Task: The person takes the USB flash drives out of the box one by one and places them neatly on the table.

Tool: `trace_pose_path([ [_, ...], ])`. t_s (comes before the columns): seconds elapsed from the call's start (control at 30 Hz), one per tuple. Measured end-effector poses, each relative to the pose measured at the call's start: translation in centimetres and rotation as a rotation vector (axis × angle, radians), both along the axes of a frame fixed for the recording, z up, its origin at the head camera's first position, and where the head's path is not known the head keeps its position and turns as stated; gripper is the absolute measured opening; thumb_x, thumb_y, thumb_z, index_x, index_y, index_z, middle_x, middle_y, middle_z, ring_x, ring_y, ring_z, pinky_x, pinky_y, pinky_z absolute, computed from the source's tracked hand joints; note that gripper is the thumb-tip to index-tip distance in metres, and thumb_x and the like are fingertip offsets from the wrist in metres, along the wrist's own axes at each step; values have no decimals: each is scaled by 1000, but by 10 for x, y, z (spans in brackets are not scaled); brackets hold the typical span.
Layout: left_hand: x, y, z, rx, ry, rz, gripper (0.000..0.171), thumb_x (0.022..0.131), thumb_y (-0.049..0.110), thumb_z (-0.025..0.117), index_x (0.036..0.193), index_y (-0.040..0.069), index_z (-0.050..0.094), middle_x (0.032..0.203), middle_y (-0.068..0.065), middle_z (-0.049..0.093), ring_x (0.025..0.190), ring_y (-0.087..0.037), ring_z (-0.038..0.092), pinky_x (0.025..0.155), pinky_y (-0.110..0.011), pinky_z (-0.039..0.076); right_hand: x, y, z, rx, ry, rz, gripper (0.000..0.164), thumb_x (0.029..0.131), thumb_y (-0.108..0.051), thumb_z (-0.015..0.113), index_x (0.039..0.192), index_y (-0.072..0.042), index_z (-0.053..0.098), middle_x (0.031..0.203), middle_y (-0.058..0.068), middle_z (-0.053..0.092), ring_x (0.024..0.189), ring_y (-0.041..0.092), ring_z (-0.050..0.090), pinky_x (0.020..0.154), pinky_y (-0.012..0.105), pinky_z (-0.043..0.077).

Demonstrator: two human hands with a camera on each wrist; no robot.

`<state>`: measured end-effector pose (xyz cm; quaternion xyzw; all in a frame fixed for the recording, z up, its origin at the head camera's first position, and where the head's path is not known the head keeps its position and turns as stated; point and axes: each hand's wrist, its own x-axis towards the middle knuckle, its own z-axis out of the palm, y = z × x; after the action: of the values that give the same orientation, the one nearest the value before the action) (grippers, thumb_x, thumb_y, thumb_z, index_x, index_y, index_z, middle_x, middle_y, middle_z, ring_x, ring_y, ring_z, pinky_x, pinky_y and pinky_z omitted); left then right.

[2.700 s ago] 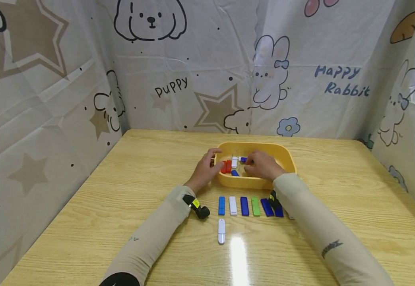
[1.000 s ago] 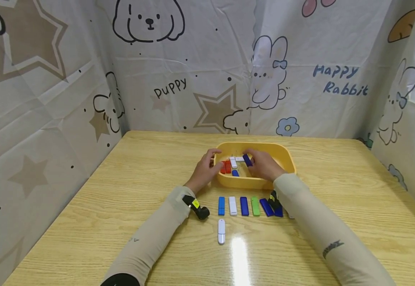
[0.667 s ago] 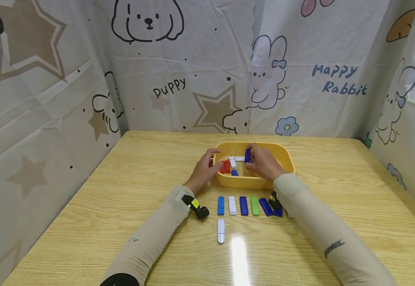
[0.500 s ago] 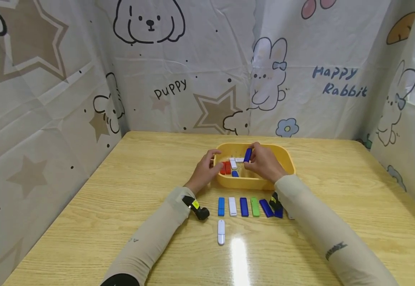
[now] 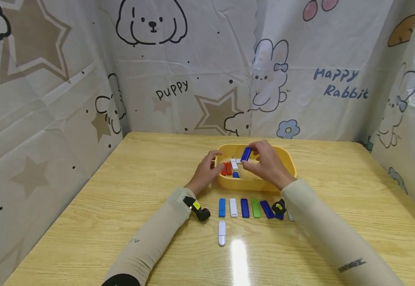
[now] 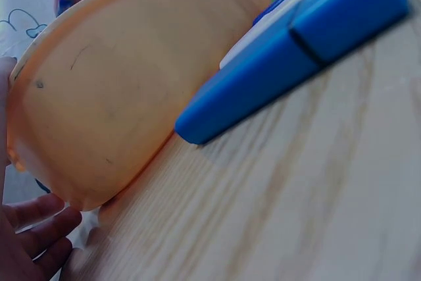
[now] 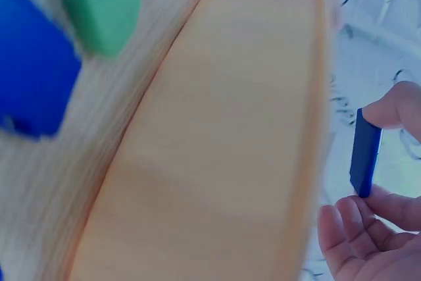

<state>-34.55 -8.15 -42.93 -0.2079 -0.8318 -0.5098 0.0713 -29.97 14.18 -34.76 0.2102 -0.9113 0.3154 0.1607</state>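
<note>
My right hand (image 5: 269,163) pinches a dark blue USB flash drive (image 5: 246,154) between thumb and fingers, over the yellow plastic bin (image 5: 250,184). In the right wrist view the same flash drive (image 7: 365,153) is held by its two ends, above the bin's rim. At the bin's left end my left hand (image 5: 205,171) holds the wall, thumb over the rim and fingers outside. Inside the bin lie two red flash drives (image 5: 226,169), a white flash drive (image 5: 234,164), another white one partly hidden, and a blue flash drive (image 5: 235,174).
In front of the bin runs a row of flash drives: light blue (image 5: 222,207), white (image 5: 233,207), dark blue (image 5: 245,208), green (image 5: 256,208) and more blue ones, partly behind my right wrist camera (image 5: 279,207). A single white flash drive (image 5: 222,233) lies nearer me on the wooden table (image 5: 164,159).
My right hand has picked the dark blue flash drive up from among the others, turned it, and raised it above the bin. My left hand stays at the bin's left end.
</note>
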Motion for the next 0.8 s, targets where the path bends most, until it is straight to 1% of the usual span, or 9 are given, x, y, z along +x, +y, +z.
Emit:
trace_pose_path([
  [0.2, 0, 1, 0, -17, -13, 3, 46, 95, 30, 53, 138, 18, 43, 138, -9, 46, 119, -25, 47, 103, -42, 41, 31, 2, 0, 39, 49, 80, 46, 80, -24, 77, 117, -1, 62, 107, 16, 57, 95, 29, 55, 80, 42, 54],
  [0.27, 0, 0, -1, -12, -18, 8, 45, 95, 31, 54, 137, 19, 43, 138, -8, 46, 119, -24, 47, 103, -43, 41, 41, 2, -3, 53, 50, 105, 48, 80, -25, 78, 118, -2, 62, 106, 14, 57, 95, 28, 54, 80, 42, 53],
  [0.37, 0, 0, -1, -6, -16, 8, 45, 95, 29, 54, 138, 18, 43, 138, -8, 46, 120, -25, 47, 103, -43, 40, 53, 2, -7, 72, 45, 130, 48, 79, -26, 79, 118, -4, 62, 108, 9, 57, 97, 27, 55, 83, 42, 52],
  [0.5, 0, 0, -1, -10, -15, 3, 46, 95, 29, 54, 138, 17, 43, 138, -8, 46, 119, -24, 47, 103, -42, 41, 66, 1, -12, 95, 37, 167, 47, 78, -27, 80, 117, -7, 63, 111, 6, 58, 101, 27, 57, 87, 41, 51],
  [0.57, 0, 0, -1, -14, -17, 5, 46, 95, 30, 54, 138, 18, 43, 137, -7, 46, 119, -24, 47, 103, -41, 41, 71, -1, -14, 110, 23, 181, 47, 78, -27, 81, 117, -8, 63, 112, 4, 59, 101, 24, 58, 87, 40, 51],
  [0.7, -1, 0, -1, -14, -17, 12, 45, 95, 32, 53, 137, 20, 43, 137, -6, 46, 119, -23, 47, 103, -41, 41, 79, -3, -17, 146, -5, 207, 49, 76, -24, 82, 119, -10, 64, 109, 1, 60, 98, 19, 60, 86, 37, 52],
  [0.8, -1, 0, -1, -9, -18, 14, 43, 95, 31, 53, 136, 21, 44, 137, -6, 46, 120, -23, 47, 104, -41, 40, 85, -5, -20, 177, -17, 238, 49, 75, -22, 83, 118, -9, 64, 107, 1, 60, 95, 19, 61, 84, 36, 52],
])
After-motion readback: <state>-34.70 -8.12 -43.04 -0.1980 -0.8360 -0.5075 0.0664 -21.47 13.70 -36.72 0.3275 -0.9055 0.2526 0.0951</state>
